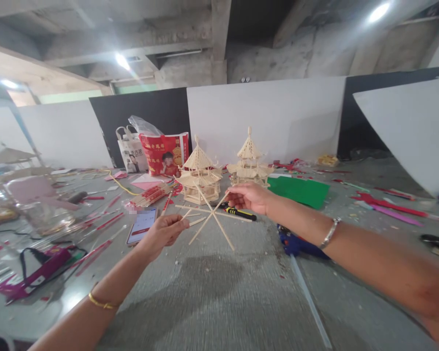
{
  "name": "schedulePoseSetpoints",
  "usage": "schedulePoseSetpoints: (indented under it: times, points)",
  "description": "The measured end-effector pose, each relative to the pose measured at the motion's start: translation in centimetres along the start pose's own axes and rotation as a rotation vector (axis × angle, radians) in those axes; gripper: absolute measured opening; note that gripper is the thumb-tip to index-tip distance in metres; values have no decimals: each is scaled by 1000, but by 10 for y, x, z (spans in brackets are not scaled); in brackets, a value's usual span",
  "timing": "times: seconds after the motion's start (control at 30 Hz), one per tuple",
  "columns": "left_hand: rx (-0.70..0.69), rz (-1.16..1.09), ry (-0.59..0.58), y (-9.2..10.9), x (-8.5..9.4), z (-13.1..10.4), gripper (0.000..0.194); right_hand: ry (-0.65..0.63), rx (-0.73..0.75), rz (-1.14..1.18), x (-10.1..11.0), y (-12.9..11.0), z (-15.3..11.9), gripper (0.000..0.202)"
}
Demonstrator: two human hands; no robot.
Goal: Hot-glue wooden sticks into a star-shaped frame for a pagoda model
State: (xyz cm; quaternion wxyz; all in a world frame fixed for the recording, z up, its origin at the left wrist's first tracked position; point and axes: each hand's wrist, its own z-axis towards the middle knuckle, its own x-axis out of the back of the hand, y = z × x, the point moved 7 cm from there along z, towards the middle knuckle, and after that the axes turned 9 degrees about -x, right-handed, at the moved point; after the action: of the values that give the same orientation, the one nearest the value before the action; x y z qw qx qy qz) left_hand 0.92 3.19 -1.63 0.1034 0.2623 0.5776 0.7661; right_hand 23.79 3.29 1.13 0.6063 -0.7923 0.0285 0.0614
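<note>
My right hand (250, 197) pinches one arm of a star-shaped frame (219, 226) made of thin wooden sticks crossed at the middle. The frame is held up over the table in front of me. To its left, my left hand (166, 231) is closed, with the ends of short wooden sticks (196, 221) poking out from the fingertips. Whether these sticks touch the frame I cannot tell. Behind the hands stand two pagoda models (198, 175) of pale wooden sticks; the second pagoda (249, 161) is on the right.
A blue glue gun (296, 243) with a clear glue stick (310, 302) lies under my right forearm. Near the frame are a yellow-black hand tool (241, 213), a phone (142, 226) and green card (298, 191). A purple power strip (32, 275) is at left; bags (164, 153) stand behind.
</note>
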Motion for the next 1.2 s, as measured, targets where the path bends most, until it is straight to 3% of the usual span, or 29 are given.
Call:
schedulePoseSetpoints:
  times: [0.53,0.9,1.2]
  points:
    - [-15,254,-137,2,-28,13,45,-3,-15,-17,-5,5,8,18]
    - [42,173,-183,1,-43,14,37,1,-56,-38,-6,9,9,19]
    - [58,130,-199,-6,-46,15,34,-13,-74,-100,-1,16,12,22]
